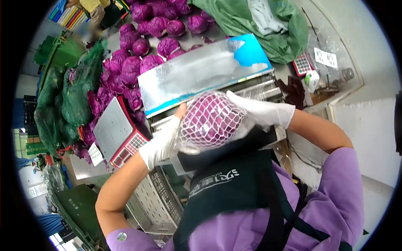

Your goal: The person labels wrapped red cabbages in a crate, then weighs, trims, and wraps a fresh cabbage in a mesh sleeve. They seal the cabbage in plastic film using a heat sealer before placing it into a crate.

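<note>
A purple cabbage [212,119] in a white foam net, with clear film around it, is held in front of the dark apron. My left hand [164,136], in a white glove with a bare thumb tip showing, grips its left side. My gloved right hand [257,111] presses on its right side, fingers along the upper edge of the net. Just beyond the cabbage is a metal machine with a silver and blue top [201,71].
Many purple cabbages [157,27] lie across the far table. A red scale [119,134] stands at the left beside green net sacks [77,94]. Green plastic [284,42] and a calculator [302,64] are at upper right. Another person's hand [97,13] shows at upper left.
</note>
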Demonstrator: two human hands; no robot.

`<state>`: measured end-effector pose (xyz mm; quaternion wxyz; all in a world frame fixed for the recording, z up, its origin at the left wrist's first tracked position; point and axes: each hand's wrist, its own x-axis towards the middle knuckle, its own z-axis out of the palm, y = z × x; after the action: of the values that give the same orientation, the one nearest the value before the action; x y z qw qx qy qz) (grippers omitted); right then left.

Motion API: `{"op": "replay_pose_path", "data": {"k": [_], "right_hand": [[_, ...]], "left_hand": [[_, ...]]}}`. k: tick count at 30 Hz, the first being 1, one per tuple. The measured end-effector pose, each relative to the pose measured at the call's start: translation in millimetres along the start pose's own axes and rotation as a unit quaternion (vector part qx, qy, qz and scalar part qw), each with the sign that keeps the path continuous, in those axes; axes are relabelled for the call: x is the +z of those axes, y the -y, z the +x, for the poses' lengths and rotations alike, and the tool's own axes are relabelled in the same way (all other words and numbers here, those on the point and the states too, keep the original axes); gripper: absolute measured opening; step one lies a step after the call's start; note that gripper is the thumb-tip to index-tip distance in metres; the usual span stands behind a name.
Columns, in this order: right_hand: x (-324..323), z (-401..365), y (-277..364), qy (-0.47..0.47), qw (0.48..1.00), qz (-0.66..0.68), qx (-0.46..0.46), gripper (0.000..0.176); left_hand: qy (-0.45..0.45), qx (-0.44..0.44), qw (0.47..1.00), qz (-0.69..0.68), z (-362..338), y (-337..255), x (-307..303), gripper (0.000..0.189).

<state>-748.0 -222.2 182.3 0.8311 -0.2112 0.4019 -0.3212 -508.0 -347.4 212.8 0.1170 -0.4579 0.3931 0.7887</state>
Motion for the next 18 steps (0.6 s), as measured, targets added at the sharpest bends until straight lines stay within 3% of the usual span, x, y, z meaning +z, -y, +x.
{"op": "replay_pose_path", "data": {"k": [2,3,6,8,10,12,13,14,15,16,18], "right_hand": [[12.4,-7.6,-28.6,0.038,0.992,0.015,0.117,0.090],[11.6,-4.7,-51.8,0.058,0.985,0.032,0.157,0.099],[20.6,-2.2,-105.1,0.055,0.976,0.073,0.198,0.102],[25.2,-11.2,-115.3,0.021,0.986,0.083,0.145,0.102],[10.3,-12.1,-139.3,-0.002,0.993,0.073,0.089,0.091],[16.8,-38.7,-140.7,-0.126,0.990,0.059,0.022,0.053],[22.0,-49.1,-144.0,-0.167,0.982,-0.076,-0.032,0.042],[30.5,-58.8,-145.0,-0.203,0.953,-0.209,-0.085,0.032],[38.9,-64.8,-144.8,-0.265,0.920,-0.266,-0.116,0.026],[49.8,-65.4,-142.0,-0.340,0.906,-0.239,-0.084,0.020],[45.4,-54.8,-153.9,-0.413,0.851,-0.201,-0.255,0.015]], "left_hand": [[0.099,-0.113,0.976,-0.155,-3.1,39.8,-8.4,0.084],[0.138,-0.154,0.964,-0.169,-4.8,55.7,-12.2,0.082],[0.186,-0.263,0.887,-0.329,16.2,126.0,-25.2,0.077],[0.154,-0.210,0.920,-0.291,19.5,150.4,-27.7,0.077],[0.158,-0.210,0.935,-0.240,14.8,173.8,-47.5,0.083],[0.138,-0.095,0.934,-0.316,-3.9,187.4,-49.1,0.091],[0.105,-0.037,0.938,-0.327,-21.6,189.1,-37.6,0.095],[0.046,0.012,0.940,-0.338,-32.0,197.8,-27.8,0.083],[-0.015,0.094,0.977,-0.192,-37.8,215.7,-29.3,0.067],[-0.076,0.173,0.981,-0.039,-39.2,235.4,-32.7,0.050],[-0.214,0.218,0.952,-0.011,-33.0,261.1,-34.3,0.020]]}}
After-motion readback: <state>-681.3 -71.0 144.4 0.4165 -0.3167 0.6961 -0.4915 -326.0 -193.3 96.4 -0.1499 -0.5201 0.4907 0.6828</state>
